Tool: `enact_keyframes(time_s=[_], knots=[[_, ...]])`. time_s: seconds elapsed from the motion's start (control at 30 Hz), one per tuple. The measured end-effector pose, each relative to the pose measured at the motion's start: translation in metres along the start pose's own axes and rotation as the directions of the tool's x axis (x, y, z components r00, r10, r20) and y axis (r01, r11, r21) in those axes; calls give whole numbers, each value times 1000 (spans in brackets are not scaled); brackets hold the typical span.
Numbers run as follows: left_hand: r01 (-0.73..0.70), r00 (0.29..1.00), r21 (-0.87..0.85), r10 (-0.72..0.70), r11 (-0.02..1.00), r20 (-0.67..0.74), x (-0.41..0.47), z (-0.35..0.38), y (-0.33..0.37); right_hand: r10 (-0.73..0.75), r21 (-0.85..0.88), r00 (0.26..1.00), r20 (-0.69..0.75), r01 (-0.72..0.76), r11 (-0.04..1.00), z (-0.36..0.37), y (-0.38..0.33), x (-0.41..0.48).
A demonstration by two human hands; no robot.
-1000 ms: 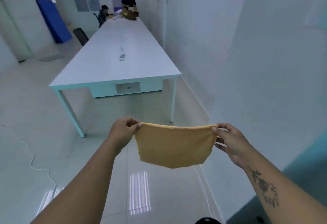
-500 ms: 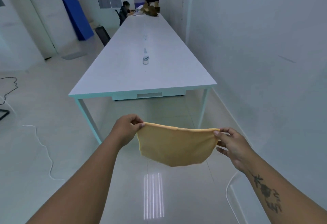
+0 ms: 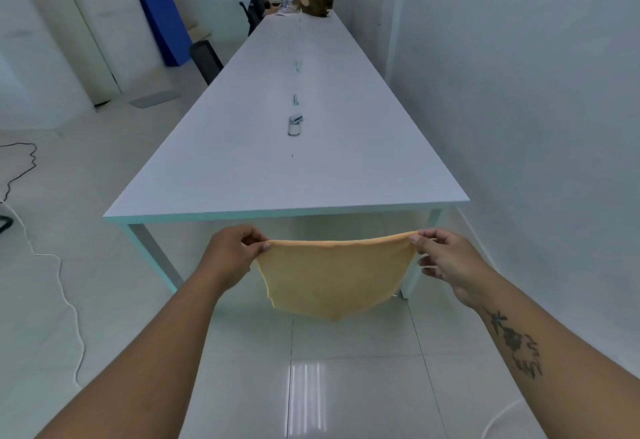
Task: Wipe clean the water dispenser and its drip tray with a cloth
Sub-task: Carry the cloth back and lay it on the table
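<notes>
Holding a yellow-orange cloth [image 3: 332, 276] spread wide between both hands.
Pinching its top corners with left hand [image 3: 230, 253] and right hand [image 3: 448, 258], slack above the tiled floor [image 3: 104, 300], just short of the near end of a long white table [image 3: 242, 179]. No sight of water dispenser or drip tray; seemingly at the very start, with reaching the dispenser and all the wiping left.

A long white table [image 3: 242, 179] ran beside the white wall [image 3: 536, 92] over a glossy tiled floor [image 3: 69, 300] with a light reflection [image 3: 306, 397]. A blue panel [image 3: 159, 19] stood against the far wall; 2 people [image 3: 259, 0] were at the table's far end.
</notes>
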State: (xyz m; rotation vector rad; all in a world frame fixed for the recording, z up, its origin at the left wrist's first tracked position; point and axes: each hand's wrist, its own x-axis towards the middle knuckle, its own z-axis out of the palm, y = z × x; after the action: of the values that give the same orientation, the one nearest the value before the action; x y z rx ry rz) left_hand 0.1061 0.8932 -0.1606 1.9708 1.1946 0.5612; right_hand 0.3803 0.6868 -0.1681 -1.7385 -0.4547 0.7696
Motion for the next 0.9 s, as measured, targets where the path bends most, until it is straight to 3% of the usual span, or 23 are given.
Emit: enact_keyframes(time_s=[0.1,0.27,0.4,0.67,0.8,0.9], knots=[[12,1000,14,-12,1000,-14,53,5,0,-7,-89,999,31,10,996,13,-25,62],[36,999,18,-36,999,0,154,6,-6,7,-101,999,39,-3,995,47,-60,164],[-23,1000,26,23,999,6,246,2,-8,0,-92,1000,2,0,996,80,-88,243],[-99,994,-143,90,985,-66,402,-3,3,-22,225,996,-84,40,974,131,-142,358],[-55,998,-112,54,992,-8,424,31,-35,-8,78,997,-82,14,997,136,-93,387],[-33,988,63,23,997,154,419,67,-84,142,-93,989,39,-138,986,134,-40,398]])
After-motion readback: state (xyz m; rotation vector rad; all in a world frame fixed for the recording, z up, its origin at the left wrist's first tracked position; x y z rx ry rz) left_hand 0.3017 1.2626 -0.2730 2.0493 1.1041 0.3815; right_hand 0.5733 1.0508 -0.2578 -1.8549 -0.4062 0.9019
